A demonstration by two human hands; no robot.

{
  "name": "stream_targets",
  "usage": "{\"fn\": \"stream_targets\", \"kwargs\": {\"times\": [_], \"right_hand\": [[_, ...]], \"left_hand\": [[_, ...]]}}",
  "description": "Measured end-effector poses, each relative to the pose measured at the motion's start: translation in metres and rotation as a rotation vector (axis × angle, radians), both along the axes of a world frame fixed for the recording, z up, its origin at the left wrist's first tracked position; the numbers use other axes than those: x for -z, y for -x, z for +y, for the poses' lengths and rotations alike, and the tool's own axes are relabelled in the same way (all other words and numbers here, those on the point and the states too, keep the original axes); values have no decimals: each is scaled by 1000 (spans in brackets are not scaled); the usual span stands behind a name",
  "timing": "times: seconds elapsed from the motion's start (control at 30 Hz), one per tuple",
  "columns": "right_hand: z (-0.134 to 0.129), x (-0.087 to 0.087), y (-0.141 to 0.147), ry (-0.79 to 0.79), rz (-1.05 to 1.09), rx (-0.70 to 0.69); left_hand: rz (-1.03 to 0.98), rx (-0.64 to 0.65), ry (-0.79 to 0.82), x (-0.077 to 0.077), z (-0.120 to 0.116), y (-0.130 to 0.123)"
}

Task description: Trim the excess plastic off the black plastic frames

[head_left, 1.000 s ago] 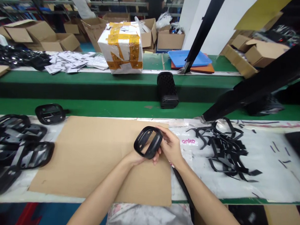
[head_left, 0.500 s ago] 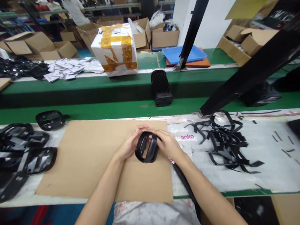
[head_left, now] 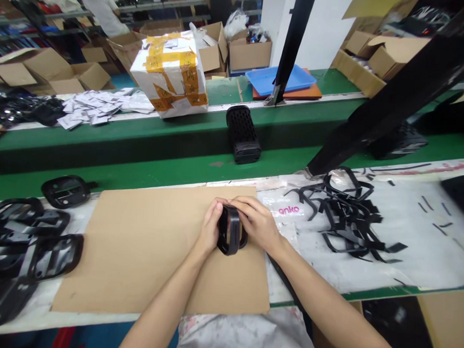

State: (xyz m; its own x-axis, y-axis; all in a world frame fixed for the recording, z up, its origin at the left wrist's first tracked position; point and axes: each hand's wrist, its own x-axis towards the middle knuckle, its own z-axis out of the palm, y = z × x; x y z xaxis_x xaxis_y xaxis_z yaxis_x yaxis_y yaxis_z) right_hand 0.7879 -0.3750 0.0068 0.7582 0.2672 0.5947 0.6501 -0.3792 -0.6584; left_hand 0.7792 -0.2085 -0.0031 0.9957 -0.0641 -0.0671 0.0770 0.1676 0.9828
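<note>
Both hands hold one black plastic frame with a rounded outline and an opening, tilted above the right part of a cardboard sheet. My left hand has its fingers closed on the frame's left upper side, thumb up. My right hand grips its upper right side, fingers bent over the top edge. Similar black parts are heaped left of the cardboard, with a single black part behind them. Black strips lie tangled on the right.
A black perforated block stands on the green bench beyond the cardboard. A taped white box and a blue tray sit farther back. A slanted black post rises at the right. A person is in the background.
The black frame has turned in my hands and now shows more of its side edge. My left hand has shifted slightly right, its thumb now against the frame. The camera view has moved a little.
</note>
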Motion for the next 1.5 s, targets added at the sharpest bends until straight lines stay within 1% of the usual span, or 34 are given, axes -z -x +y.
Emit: {"fn": "stream_targets", "kwargs": {"times": [0.1, 0.23, 0.37, 0.53, 0.6, 0.63, 0.67, 0.73, 0.77, 0.83, 0.9, 0.97, 1.0, 1.07, 1.13, 1.17, 1.2, 1.23, 1.27, 1.3, 1.33, 1.37, 1.4, 1.47, 1.5], "right_hand": [[0, 1, 1, -10, 17, -39], [0, 0, 5, 2, 23, -33], [0, -2, 8, 27, 57, 5], [-1, 0, 5, 46, 65, 6], [-2, 2, 1, 9, 101, -1], [-3, 3, -1, -26, 139, 5], [-5, 3, -3, -68, 186, 18], [-7, 2, -7, -155, 275, 62], [-8, 1, -8, -200, 319, 88], [-9, -4, -7, -270, 393, 135], [-6, -10, -5, -289, 447, 181], [-1, -15, 0, -266, 475, 207], [1, -16, 3, -254, 496, 197], [4, -14, 11, -270, 592, 114], [2, -12, 22, -308, 702, -22], [0, -11, 28, -303, 737, -99], [-4, -12, 36, -274, 746, -163], [-9, -13, 45, -208, 731, -210], [-15, -14, 54, -106, 698, -241], [-21, -16, 64, 9, 653, -241], [-28, -16, 73, 121, 602, -203], [-34, -15, 83, 218, 553, -129], [-40, -12, 91, 288, 515, -22], [-50, -2, 104, 378, 479, 192], [-54, 3, 108, 406, 478, 270]], "left_hand": [[-41, -29, -34, 5, -3, 4], [-84, -53, -113, 8, -5, 9], [-73, -65, -143, 6, -9, 13], [-50, -61, -191, -1, -11, 10], [-16, -70, -143, -8, -7, 6], [21, -66, -84, -13, -4, 4], [62, -48, -7, -18, 1, 4], [99, 35, 162, -31, 11, 8], [70, 80, 219, -36, 15, 13], [-38, 124, 239, -43, 17, 28], [-99, 76, 172, -44, 12, 48], [-81, -50, 101, -42, 2, 66], [-69, -125, 77, -40, -3, 72], [-39, -247, 64, -40, -10, 78], [-5, -299, 127, -43, -9, 75], [11, -305, 189, -45, -5, 72], [24, -305, 266, -47, -1, 67], [33, -308, 343, -49, 5, 61], [40, -317, 405, -50, 12, 56], [49, -337, 441, -51, 20, 50], [64, -366, 442, -51, 28, 44], [80, -397, 408, -50, 36, 39], [91, -425, 349, -48, 43, 34], [69, -448, 200, -43, 56, 23], [30, -443, 126, -39, 61, 18]]}}
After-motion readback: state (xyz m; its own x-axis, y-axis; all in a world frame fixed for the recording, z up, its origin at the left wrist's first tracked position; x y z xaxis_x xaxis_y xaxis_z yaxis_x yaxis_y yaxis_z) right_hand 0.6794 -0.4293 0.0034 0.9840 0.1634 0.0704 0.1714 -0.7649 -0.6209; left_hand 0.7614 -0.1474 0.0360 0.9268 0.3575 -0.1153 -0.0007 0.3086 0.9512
